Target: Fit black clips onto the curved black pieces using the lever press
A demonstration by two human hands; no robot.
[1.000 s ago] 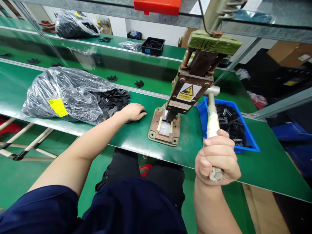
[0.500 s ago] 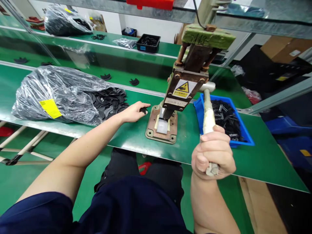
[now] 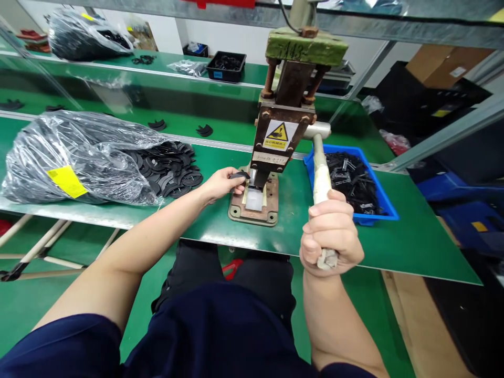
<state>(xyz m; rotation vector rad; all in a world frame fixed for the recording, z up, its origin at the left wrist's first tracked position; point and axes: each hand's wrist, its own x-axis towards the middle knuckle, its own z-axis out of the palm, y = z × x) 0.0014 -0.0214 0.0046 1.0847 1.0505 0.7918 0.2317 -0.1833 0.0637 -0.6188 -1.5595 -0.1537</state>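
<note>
The left hand point(image 3: 222, 186) has moved away from the pile of curved black pieces point(image 3: 173, 170) and over to the press point(image 3: 275, 118), so the black piece point(image 3: 238, 175) clamped in its fingers is now at the left side of the base plate point(image 3: 272, 202). The right hand point(image 3: 333, 236) keeps its fingers closed around the lever point(image 3: 322, 176), near the blue bin point(image 3: 378, 191) on the tabletop point(image 3: 291, 233).
</note>
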